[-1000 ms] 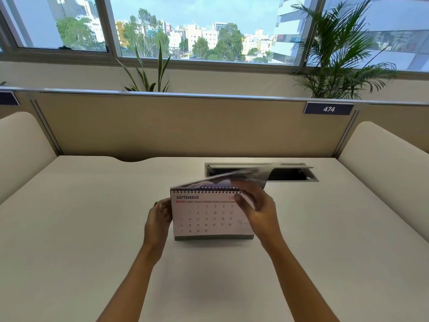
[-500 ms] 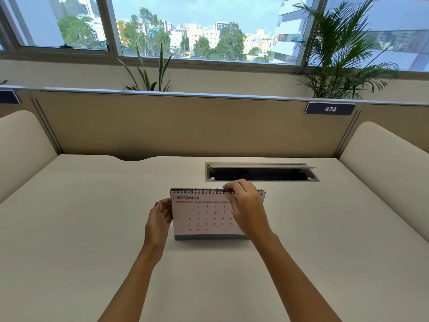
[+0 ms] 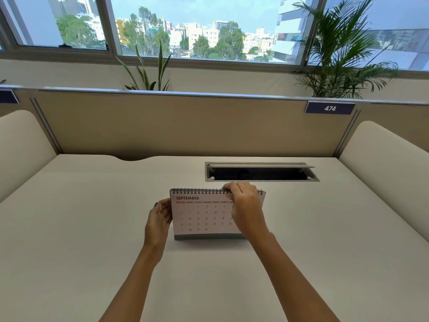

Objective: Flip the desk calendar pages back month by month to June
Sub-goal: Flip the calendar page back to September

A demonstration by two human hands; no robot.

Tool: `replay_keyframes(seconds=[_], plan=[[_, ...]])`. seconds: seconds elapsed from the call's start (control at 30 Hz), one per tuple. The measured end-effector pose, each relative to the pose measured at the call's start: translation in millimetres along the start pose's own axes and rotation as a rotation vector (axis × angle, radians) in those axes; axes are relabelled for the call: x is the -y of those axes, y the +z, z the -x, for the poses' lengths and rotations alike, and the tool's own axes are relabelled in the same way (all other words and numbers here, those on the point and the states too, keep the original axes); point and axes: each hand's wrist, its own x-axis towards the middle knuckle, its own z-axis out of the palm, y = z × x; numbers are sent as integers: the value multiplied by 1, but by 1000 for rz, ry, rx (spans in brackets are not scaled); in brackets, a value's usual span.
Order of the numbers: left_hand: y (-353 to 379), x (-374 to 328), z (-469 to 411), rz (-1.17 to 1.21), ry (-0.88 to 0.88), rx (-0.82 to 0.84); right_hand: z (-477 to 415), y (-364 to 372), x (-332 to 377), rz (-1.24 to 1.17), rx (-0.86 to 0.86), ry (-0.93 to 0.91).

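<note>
A spiral-bound desk calendar (image 3: 202,217) stands upright on the cream desk (image 3: 92,228), its front page reading SEPTEMBER. My left hand (image 3: 159,219) grips the calendar's left edge. My right hand (image 3: 243,205) lies over the right part of the page, fingers curled over the top spiral binding. The right side of the page is hidden behind this hand.
A grey cable slot (image 3: 261,171) with its flap raised sits just behind the calendar. A beige partition (image 3: 185,126) with a "474" label (image 3: 329,108) closes the back of the desk. Padded side panels (image 3: 383,159) flank the desk. Plants stand behind the partition.
A page that my right hand held lifted a second ago has gone over the binding to the back. My right hand now rests at the top spiral. SEPTEMBER stays in front.
</note>
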Motion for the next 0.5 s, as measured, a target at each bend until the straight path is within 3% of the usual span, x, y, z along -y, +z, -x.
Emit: replay_keyframes(seconds=[0.5], plan=[[1,1,0,4,7,26,31,11,0,-13,-157,-27]])
